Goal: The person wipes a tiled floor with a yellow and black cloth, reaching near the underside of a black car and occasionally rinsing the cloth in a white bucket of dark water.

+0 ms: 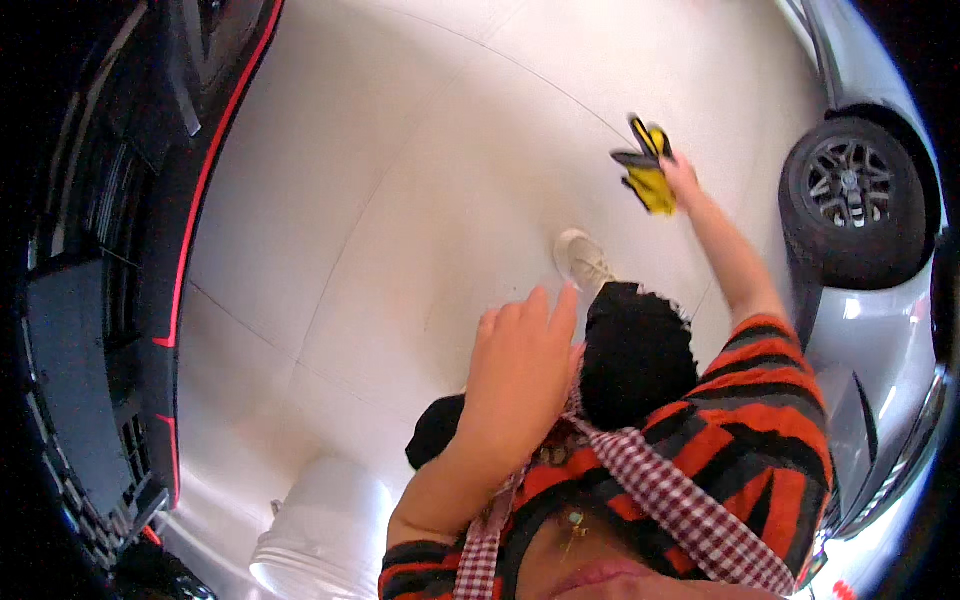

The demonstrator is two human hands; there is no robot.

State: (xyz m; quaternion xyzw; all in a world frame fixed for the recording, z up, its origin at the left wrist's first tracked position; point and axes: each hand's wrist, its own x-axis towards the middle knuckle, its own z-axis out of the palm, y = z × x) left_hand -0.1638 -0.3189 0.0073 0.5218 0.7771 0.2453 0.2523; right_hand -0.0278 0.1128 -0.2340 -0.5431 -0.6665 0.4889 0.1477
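Observation:
My right hand [681,180] is stretched out over the floor, gripping a pair of yellow and black work gloves [649,176] that dangle from it. My left hand [523,349] is held in front of my chest with its back to the camera. Its fingers lie side by side and its palm is hidden. The thumb is beside the gathered end of a red-and-white checked cloth strap [652,487], which runs over my striped top [757,405]. Whether the left hand grips the strap is not visible.
On the left stands a dark vehicle with a red trim line [196,202]. At right is a grey car [855,322] with its wheel [851,184] beside me. A white bucket [330,502] sits on the pale tiled floor [390,225] at lower left. My shoe [581,259] points ahead.

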